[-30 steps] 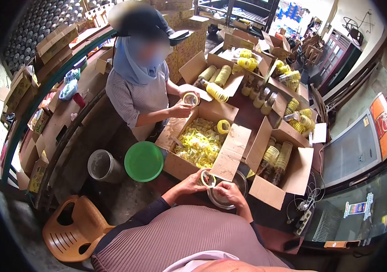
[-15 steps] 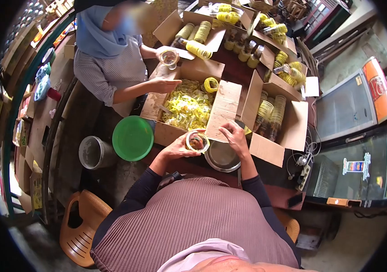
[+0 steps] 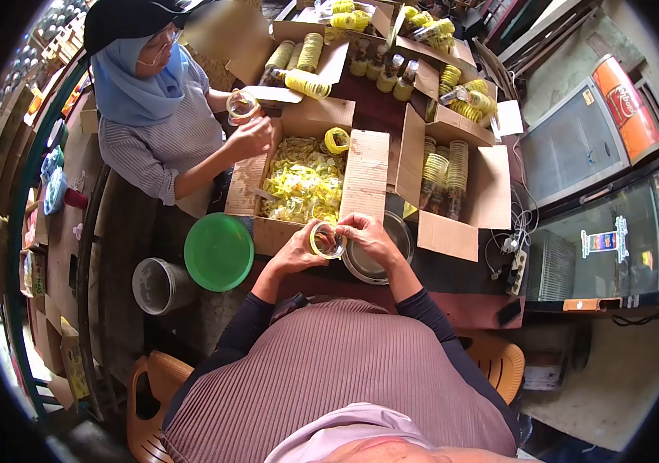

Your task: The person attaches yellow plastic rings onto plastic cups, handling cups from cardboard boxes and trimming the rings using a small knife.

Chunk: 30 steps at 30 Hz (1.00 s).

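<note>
My left hand (image 3: 295, 251) is wrapped round a clear round cup (image 3: 327, 240) with a yellow rim, its mouth facing up toward me. The fingertips of my right hand (image 3: 368, 238) are pressed together at the cup's right edge; anything thin between them is too small to make out. Just beyond my hands lies an open cardboard box (image 3: 366, 171) full of yellow and clear scraps (image 3: 302, 181). A yellow ring-like roll (image 3: 336, 140) rests at its back right corner. Beneath my right hand is a round metal pan (image 3: 399, 231).
Across the table a co-worker (image 3: 148, 116) holds a similar cup. A green basin (image 3: 219, 251) and a grey bucket (image 3: 161, 285) are at the left. Boxes of stacked yellow-rimmed cups (image 3: 457, 174) stand at the right and back, with bottles (image 3: 404, 81) between them. Cables (image 3: 511, 243) lie at the right.
My right hand has come back from the box flap to the cup in my left hand. The co-worker's free hand has risen to their cup. The view has shifted.
</note>
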Motion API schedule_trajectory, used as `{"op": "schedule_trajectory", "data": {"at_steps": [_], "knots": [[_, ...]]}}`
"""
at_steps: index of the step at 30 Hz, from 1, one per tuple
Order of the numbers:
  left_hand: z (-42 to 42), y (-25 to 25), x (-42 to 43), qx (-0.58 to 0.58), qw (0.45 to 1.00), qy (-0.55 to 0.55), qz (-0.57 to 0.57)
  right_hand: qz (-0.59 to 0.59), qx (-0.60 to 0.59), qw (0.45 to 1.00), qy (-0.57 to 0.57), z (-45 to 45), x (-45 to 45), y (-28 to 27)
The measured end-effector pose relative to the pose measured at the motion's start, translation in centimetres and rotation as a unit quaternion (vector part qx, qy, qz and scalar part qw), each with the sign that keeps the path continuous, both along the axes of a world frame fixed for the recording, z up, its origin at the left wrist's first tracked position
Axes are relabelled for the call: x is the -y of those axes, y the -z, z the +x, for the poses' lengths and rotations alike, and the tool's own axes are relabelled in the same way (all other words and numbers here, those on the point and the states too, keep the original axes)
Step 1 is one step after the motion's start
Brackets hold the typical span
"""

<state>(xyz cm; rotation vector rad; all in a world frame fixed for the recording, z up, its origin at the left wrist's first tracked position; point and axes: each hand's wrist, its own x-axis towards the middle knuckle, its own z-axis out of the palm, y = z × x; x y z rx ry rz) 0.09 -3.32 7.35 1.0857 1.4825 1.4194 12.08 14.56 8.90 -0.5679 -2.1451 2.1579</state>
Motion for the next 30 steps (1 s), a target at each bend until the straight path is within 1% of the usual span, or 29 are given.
{"op": "schedule_trajectory", "data": {"at_steps": [1, 3, 4, 5, 7, 8, 9, 11, 13, 15, 16, 17, 19, 20, 21, 22, 23, 24, 26, 28, 30], "knots": [[0.2, -0.1, -0.2, -0.002, 1.000, 0.002, -0.006, 0.000, -0.001, 1.000, 0.005, 0.3, 0.1, 0.2], [0.7, -0.4, -0.7, -0.016, 1.000, -0.001, -0.004, -0.036, -0.020, 0.998, 0.051, 0.7, 0.3, 0.5], [0.8, -0.4, -0.9, -0.018, 1.000, -0.007, -0.020, -0.034, -0.019, 0.995, 0.091, 0.8, 0.6, 0.7], [1.0, -0.4, -1.1, -0.019, 0.999, -0.014, -0.035, -0.033, -0.021, 0.995, 0.094, 0.9, 0.7, 1.0], [1.4, 0.2, -1.5, -0.024, 0.999, -0.018, -0.030, -0.009, -0.035, 0.986, 0.160, 0.9, 0.9, 1.6], [1.7, 0.6, -1.7, -0.026, 0.998, -0.039, -0.029, -0.001, -0.043, 0.982, 0.185, 0.9, 0.9, 1.9], [2.1, 0.7, -1.9, -0.028, 0.997, -0.060, -0.028, -0.001, -0.046, 0.981, 0.186, 0.9, 0.7, 1.9], [2.6, 1.5, -2.1, -0.013, 0.997, -0.078, -0.020, 0.055, -0.046, 0.976, 0.205, 1.1, 0.4, 1.9], [2.8, 1.4, -2.1, 0.010, 0.991, -0.133, 0.003, 0.046, -0.058, 0.974, 0.215, 1.1, 0.1, 1.7], [2.6, 1.6, -1.9, 0.011, 0.990, -0.143, -0.001, 0.082, -0.060, 0.967, 0.232, 0.9, -0.1, 1.5], [2.3, 1.9, -1.7, 0.006, 0.988, -0.152, 0.027, 0.087, -0.057, 0.966, 0.238, 0.8, -0.1, 1.5], [2.0, 2.2, -1.5, 0.000, 0.985, -0.162, 0.054, 0.085, -0.057, 0.966, 0.238, 0.5, 0.0, 1.5], [1.7, 2.2, -1.1, 0.015, 0.986, -0.162, 0.047, 0.171, -0.083, 0.952, 0.241, -0.2, 0.1, 1.5], [1.6, 2.3, -1.0, 0.008, 0.984, -0.168, 0.059, 0.122, -0.058, 0.963, 0.234, -0.5, 0.2, 1.5], [1.6, 2.2, -0.8, 0.001, 0.982, -0.174, 0.070, 0.120, -0.059, 0.963, 0.233, -0.8, 0.3, 1.3], [1.7, 2.2, -0.7, 0.025, 0.981, -0.181, 0.071, 0.187, -0.077, 0.959, 0.198, -0.9, 0.4, 1.2], [1.7, 2.1, -0.5, 0.024, 0.980, -0.183, 0.069, 0.253, -0.095, 0.949, 0.162, -1.1, 0.5, 1.0], [1.8, 1.9, -0.4, 0.016, 0.980, -0.186, 0.066, 0.219, -0.088, 0.960, 0.149, -1.3, 0.7, 1.0], [2.0, 1.4, -0.1, 0.007, 0.980, -0.191, 0.061, 0.218, -0.105, 0.958, 0.155, -1.8, 0.8, 2.0], [2.2, 1.0, 0.0, -0.008, 0.976, -0.210, 0.052, 0.242, -0.128, 0.946, 0.173, -1.8, 1.1, 1.8], [2.3, 0.9, 0.2, -0.017, 0.976, -0.214, 0.031, 0.238, -0.140, 0.946, 0.171, -1.5, 1.3, 1.2]]}}
